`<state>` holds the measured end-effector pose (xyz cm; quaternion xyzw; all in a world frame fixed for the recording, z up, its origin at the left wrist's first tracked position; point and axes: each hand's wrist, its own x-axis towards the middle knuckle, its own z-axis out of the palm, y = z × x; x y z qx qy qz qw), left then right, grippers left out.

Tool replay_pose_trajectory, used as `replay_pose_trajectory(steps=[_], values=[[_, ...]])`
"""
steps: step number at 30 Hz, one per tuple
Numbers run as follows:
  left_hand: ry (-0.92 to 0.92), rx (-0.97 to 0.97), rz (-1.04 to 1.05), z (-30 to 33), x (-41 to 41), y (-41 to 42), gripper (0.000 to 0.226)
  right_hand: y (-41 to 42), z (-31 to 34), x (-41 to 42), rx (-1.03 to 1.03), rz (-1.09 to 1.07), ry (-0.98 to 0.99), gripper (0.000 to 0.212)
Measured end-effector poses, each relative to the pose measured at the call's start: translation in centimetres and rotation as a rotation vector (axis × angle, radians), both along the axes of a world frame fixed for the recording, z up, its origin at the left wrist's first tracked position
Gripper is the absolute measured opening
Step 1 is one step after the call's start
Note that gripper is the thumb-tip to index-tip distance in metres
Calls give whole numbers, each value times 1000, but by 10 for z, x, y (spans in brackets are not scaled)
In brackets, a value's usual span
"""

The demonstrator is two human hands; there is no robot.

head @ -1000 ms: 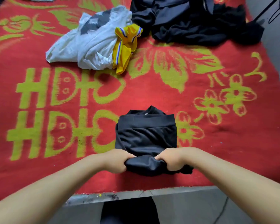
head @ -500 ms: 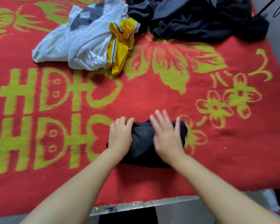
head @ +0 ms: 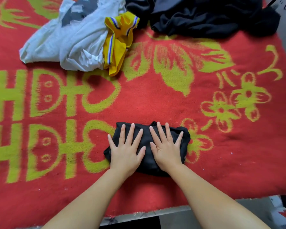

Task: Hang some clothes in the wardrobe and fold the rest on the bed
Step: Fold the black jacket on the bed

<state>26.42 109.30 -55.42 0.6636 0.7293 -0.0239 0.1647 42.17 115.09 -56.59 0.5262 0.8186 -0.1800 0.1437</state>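
— How are the fingers placed?

— The fingers (head: 132, 131) of the left hand (head: 125, 150) are spread straight and laid flat; nothing is gripped. The right hand (head: 166, 147) is laid the same way, fingers splayed and pressed down.

— What is being pressed?

— A folded black garment (head: 146, 144) is covered by both palms, side by side. It is set on the red blanket (head: 155, 100) near the front edge of the bed.

— And further out?

— A crumpled white shirt (head: 69, 38) is seen at the far left, with a yellow garment (head: 117, 45) touching its right side. A heap of dark clothes (head: 213, 15) is piled at the far right. All three are well apart from the hands. The blanket is patterned with yellow-green flowers and characters.
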Motion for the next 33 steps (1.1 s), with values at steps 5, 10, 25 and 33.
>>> replay_pose_trajectory(steps=[5, 10, 25, 33], values=[[-93, 86, 7, -28, -4, -5, 65, 5, -19, 3, 107, 21, 174, 57], [-113, 49, -38, -19, -10, -6, 63, 5, -15, 18, 30, 28, 189, 56], [50, 156, -131, -4, 12, -18, 55, -40, 19, -20, 153, 20, 87, 55], [72, 230, -205, -6, -30, -34, 55, -36, 33, 23, 135, 137, -11, 69]])
